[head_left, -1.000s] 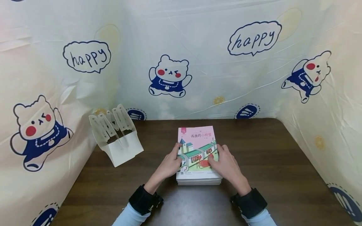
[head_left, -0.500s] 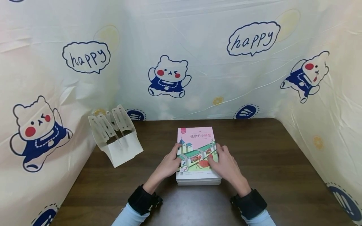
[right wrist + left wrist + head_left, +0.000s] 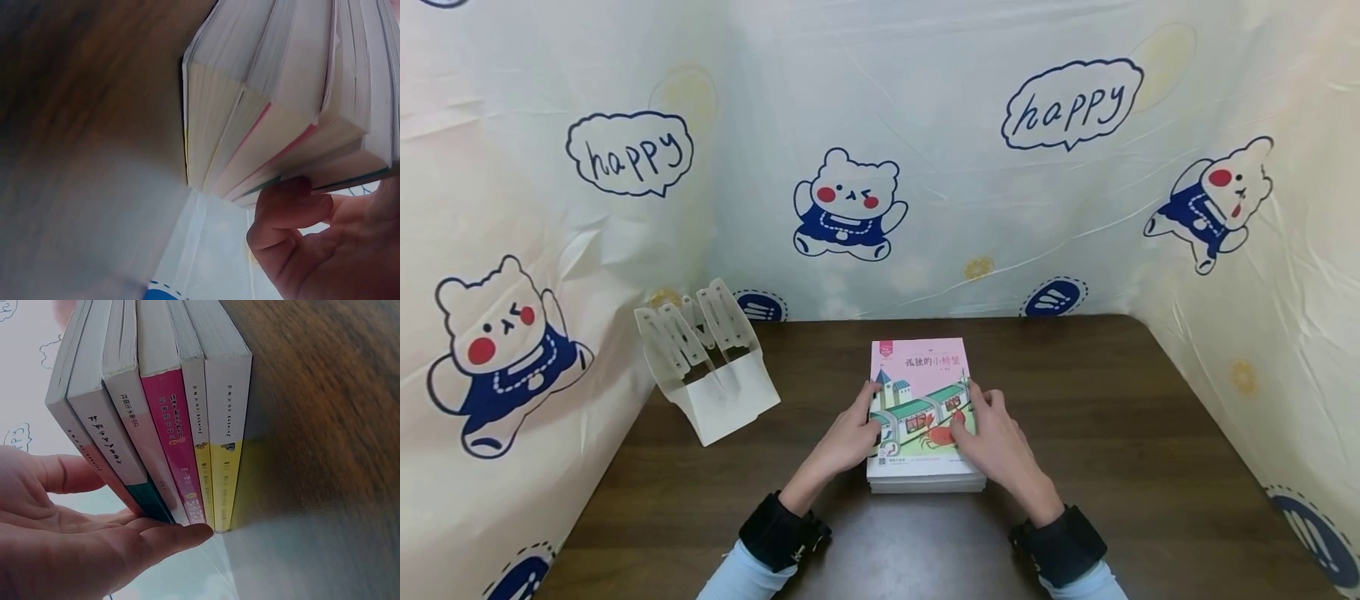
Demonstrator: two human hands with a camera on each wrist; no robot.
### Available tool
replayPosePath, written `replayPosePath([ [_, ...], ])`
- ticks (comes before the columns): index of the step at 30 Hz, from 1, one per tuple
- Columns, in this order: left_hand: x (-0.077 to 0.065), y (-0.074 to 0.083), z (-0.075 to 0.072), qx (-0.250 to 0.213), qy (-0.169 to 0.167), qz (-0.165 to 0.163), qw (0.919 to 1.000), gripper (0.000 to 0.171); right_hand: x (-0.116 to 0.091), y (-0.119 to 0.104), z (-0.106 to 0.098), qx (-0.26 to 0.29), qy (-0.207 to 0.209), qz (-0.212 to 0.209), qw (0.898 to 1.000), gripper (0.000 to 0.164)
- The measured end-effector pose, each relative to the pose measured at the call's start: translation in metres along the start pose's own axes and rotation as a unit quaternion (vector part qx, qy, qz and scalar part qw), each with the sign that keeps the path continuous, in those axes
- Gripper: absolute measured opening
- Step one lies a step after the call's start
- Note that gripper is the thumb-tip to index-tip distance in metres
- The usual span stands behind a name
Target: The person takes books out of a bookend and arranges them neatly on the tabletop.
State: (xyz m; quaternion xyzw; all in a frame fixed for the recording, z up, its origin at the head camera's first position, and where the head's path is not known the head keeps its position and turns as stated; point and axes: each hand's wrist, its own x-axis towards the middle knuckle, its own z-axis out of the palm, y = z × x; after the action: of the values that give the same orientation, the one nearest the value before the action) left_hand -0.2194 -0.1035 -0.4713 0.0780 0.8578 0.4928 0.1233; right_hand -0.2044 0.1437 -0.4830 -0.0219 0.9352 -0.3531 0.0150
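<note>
A stack of several paperback books lies on the table, topped by a pink, white and green cover with a train and a red crab. My left hand holds the stack's left side, fingers along the spines and thumb near the top cover. In the left wrist view, the book spines show white, magenta, teal and yellow parts. My right hand grips the opposite side, its thumb over the cover. In the right wrist view, its bent fingers touch the page edges; the books there look slightly uneven.
A white slotted holder, perhaps a folding book stand, sits at the table's left rear. The dark wooden table meets a pale cloth printed with bears, which hangs behind and along both sides.
My right hand has shifted slightly left against the stack's side. The left hand looks the same, and the white holder has stayed put.
</note>
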Motion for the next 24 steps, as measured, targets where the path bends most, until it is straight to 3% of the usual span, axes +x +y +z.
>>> replayPosePath([
  [10,0.0,-0.003,0.005,0.007,-0.011,0.005,0.9999,0.063,-0.007,0.007,0.01,0.008,-0.014,0.019,1.0,0.084],
  [15,0.005,-0.006,0.0,0.059,-0.022,0.026,0.9977,0.061,-0.006,0.009,0.008,-0.001,-0.052,0.01,0.999,0.083],
  [19,0.016,0.0,-0.012,0.126,-0.009,0.04,0.9912,0.055,0.003,0.01,-0.01,-0.04,-0.058,-0.021,0.997,0.08],
  [24,0.045,0.028,-0.047,0.214,0.053,0.082,0.9719,0.054,0.042,0.008,-0.053,-0.112,-0.005,-0.082,0.99,0.066],
])
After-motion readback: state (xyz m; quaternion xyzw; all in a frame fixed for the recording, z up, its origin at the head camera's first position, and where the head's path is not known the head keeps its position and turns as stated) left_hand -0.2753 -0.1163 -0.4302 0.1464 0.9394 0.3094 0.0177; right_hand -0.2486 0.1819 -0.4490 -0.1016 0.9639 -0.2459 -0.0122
